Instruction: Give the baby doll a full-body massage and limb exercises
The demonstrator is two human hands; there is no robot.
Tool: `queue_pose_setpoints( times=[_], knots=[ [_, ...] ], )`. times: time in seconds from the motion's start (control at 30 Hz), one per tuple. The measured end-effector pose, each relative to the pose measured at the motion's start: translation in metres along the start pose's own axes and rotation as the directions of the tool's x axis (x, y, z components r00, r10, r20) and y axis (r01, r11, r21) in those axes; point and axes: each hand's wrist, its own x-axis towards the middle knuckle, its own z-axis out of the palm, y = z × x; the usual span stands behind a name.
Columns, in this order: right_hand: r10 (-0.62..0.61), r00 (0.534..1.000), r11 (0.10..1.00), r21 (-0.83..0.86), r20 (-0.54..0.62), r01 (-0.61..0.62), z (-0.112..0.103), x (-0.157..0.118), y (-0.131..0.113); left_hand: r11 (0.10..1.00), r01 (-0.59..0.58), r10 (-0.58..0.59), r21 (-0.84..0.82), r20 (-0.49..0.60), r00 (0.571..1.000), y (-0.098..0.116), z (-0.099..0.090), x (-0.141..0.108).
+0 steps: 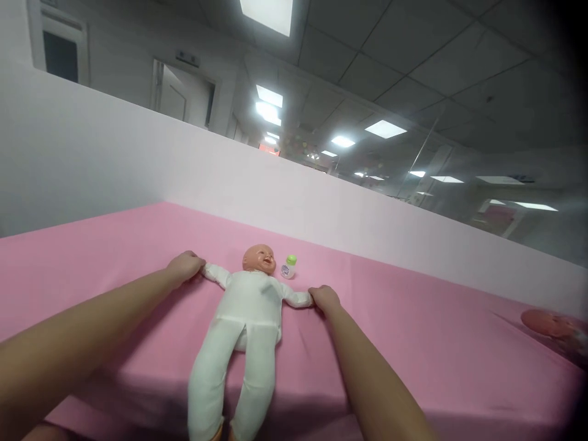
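Observation:
A baby doll (250, 300) in a white top and white trousers lies on its back on the pink sheet (390, 324). Its arms are stretched out to both sides, and its legs reach over the near edge. My left hand (186, 267) is closed around the end of the doll's arm on the left. On the other side, the fingers of my right hand (325, 298) pinch the other arm's end. The doll's hands are hidden in my fingers. Beside its head stands a small clear bottle (288, 268) with a green cap.
A white partition (294, 196) runs along the back of the pink surface. Far to the right lies a second doll (549, 323), partly cut off by the dark picture edge. Behind the partition are doors and ceiling lights.

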Motion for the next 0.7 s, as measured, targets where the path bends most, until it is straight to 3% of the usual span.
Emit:
queue_pose_setpoints(
  times=[0.07,0.23,0.3,0.37,0.5,0.7],
  knots=[
    [0.009,0.999,0.995,0.097,0.040,-0.013,-0.001,0.006,0.007,0.999,0.038,-0.037,-0.027,0.049,0.998,-0.001,-0.005,0.005],
    [-0.033,0.981,0.927,0.372,0.189,-0.041,-0.009,0.004,0.030,0.968,0.043,0.003,-0.248,0.180,0.984,-0.006,-0.022,0.002],
    [-0.096,0.940,0.798,0.590,0.326,-0.123,-0.014,0.004,0.036,0.970,0.084,-0.043,-0.228,0.181,0.983,-0.005,-0.028,0.000],
    [-0.131,0.926,0.688,0.704,0.355,-0.173,-0.018,0.004,0.038,0.968,0.140,-0.108,-0.209,0.156,0.982,-0.002,-0.030,0.000],
    [-0.148,0.919,0.590,0.778,0.366,-0.215,-0.019,0.007,0.039,0.949,0.199,-0.179,-0.245,0.102,0.979,0.003,-0.029,0.004],
    [-0.222,0.887,0.612,0.766,0.405,-0.197,-0.023,0.008,0.045,0.940,0.187,-0.167,-0.286,0.095,0.981,0.005,-0.026,0.002]
  ],
)
